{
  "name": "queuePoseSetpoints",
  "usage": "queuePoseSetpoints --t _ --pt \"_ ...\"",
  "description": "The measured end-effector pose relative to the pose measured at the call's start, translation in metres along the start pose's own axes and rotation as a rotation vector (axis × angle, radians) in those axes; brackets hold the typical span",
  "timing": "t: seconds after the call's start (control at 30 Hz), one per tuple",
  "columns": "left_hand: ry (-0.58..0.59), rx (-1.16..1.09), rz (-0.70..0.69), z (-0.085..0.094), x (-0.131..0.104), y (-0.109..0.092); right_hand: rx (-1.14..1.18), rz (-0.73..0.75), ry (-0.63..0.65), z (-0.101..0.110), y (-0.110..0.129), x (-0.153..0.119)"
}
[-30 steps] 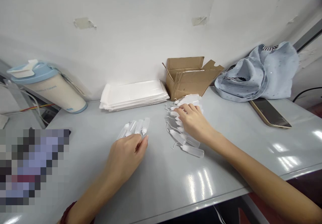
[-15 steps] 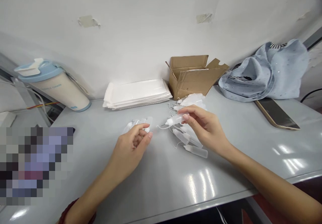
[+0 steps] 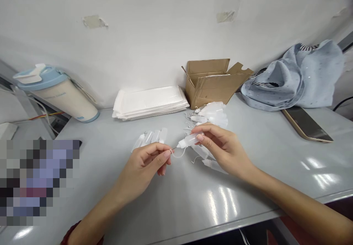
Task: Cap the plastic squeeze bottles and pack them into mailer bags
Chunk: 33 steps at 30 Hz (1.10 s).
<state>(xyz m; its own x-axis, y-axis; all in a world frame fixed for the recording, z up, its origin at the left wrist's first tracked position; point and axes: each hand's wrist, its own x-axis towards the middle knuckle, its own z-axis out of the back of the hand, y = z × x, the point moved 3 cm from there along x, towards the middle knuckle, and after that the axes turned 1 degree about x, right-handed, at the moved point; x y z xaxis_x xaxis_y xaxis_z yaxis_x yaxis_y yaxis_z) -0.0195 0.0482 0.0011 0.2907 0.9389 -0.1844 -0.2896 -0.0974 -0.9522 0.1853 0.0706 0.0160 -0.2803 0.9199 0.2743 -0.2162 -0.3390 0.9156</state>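
on the grey table's (image 3: 179, 208) near side, hands (image 3: 146, 162) (image 3: 224, 147) now share one bottle (image 3: 190, 140).

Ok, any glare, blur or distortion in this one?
Head view: glare streaks the table near its front edge and at right; the cup leans outward, probably wide-angle stretch; a pixelated patch hides part of the left; the bottle in the right hand looks fairly sharp.

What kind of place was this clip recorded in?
Probably a small workshop or packing bench: loose translucent plastic needle-tip bottles, an open brown cardboard box and a stack of flat white packets share a glossy grey tabletop.
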Motion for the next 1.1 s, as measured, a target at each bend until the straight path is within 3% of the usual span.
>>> queuePoseSetpoints --t 1.1 --pt "0.013 -0.004 0.014 -0.0031 -0.0019 -0.0042 -0.028 0.014 -0.012 -0.0008 0.0041 -0.001"
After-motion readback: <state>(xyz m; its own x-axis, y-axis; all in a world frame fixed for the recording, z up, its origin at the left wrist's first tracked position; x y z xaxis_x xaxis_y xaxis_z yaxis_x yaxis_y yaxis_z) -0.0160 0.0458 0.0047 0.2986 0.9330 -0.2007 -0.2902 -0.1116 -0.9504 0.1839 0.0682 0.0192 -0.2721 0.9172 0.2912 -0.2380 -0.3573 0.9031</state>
